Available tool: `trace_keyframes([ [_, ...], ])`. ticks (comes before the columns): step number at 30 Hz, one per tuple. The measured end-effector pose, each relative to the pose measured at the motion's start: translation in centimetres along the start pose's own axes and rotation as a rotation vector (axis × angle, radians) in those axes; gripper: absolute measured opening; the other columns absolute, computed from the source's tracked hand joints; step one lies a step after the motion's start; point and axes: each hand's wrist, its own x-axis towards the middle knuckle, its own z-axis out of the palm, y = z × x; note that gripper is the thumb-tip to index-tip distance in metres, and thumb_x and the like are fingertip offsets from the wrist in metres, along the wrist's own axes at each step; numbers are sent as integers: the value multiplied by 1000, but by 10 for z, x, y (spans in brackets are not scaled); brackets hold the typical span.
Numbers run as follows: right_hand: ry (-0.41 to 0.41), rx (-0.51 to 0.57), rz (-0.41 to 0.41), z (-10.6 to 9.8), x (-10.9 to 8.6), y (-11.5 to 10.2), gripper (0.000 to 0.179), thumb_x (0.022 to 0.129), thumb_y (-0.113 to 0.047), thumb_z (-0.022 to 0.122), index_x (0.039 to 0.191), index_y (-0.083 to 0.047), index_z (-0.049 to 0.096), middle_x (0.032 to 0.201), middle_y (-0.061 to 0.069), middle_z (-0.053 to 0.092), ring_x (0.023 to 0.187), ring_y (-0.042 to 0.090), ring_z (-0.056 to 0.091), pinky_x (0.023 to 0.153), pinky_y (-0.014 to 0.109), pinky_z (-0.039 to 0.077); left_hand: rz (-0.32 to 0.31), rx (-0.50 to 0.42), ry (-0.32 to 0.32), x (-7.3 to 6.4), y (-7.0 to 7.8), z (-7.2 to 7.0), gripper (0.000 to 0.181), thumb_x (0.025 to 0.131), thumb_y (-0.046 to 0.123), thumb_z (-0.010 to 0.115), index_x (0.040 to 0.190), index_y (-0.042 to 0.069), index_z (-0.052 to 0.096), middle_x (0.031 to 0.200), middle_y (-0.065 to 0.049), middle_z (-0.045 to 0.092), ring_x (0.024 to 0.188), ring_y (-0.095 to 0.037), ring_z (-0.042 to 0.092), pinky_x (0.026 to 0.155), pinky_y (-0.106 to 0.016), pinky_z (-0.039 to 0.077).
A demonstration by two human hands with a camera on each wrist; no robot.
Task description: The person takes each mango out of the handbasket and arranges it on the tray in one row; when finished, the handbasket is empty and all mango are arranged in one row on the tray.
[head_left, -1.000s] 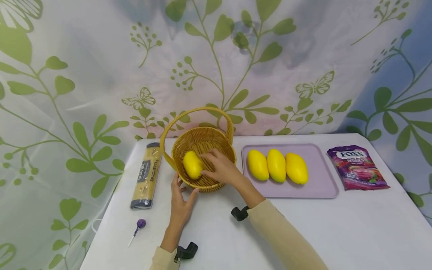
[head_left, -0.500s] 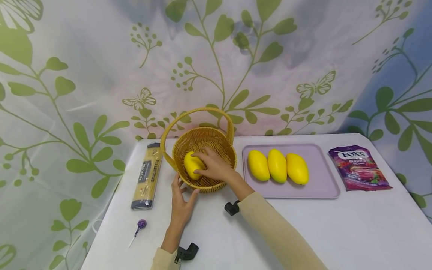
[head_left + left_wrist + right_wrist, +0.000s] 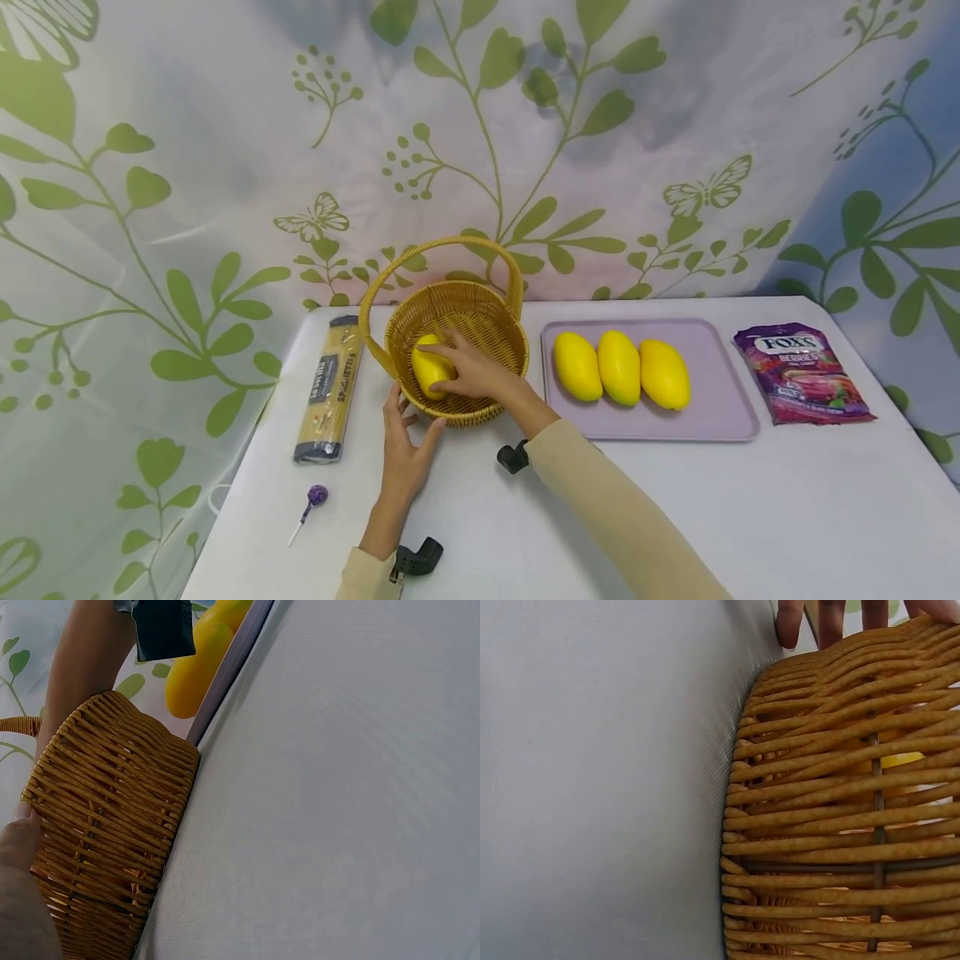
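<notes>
A woven basket [image 3: 480, 308] with a tall arched handle stands on the table, and one yellow mango [image 3: 429, 367] lies inside it at the left. My right hand [image 3: 471, 368] reaches over the basket's right rim and grips this mango, fingers over its top and thumb at its lower side. With fingers and thumb spread, my left hand [image 3: 406, 450] rests against the outside of the basket at its front left. In the left wrist view the thumb [image 3: 20, 836] touches the rim. Wickerwork hides most of the held mango in the right wrist view.
A lilac tray [image 3: 716, 392] right of the basket bears three mangoes [image 3: 618, 367] in a row. Beyond it lies a purple candy bag [image 3: 802, 375]. A spaghetti pack [image 3: 330, 392] is left of the basket, and a purple lollipop [image 3: 317, 496] lies nearer the front.
My right hand has moved left inside the basket and closed its fingers and thumb on the mango. My left hand has stayed at the basket's side.
</notes>
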Motion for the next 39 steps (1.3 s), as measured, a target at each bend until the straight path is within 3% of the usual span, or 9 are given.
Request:
trace_keyframes([
  [8,-66,-13,6,3,1,0,69,87,-43,73,148,-32,44,162,19,16,141,39,37,108,52,44,0,10,0,0,3,0,92,90,20,72,158,15,10,158,-12,26,136,-31,41,98,-46,48],
  [17,-18,31,-18,1,0,-3,64,82,-36,80,138,-21,54,160,18,20,138,37,40,108,51,44,8,15,-1,1,3,0,91,91,20,72,158,13,11,156,-15,28,135,-31,42,97,-47,49],
  [24,-16,23,-24,1,0,-2,59,82,-32,80,135,-20,55,157,11,29,138,32,42,110,46,43,2,15,-10,1,2,1,92,90,20,72,158,12,10,157,-16,27,136,-33,41,98,-48,48],
  [39,-15,-6,-46,0,-1,-3,57,82,-30,80,133,-19,56,156,15,32,138,34,41,109,48,43,9,2,5,0,2,2,91,90,20,72,157,10,12,156,-16,29,135,-31,42,97,-45,49],
])
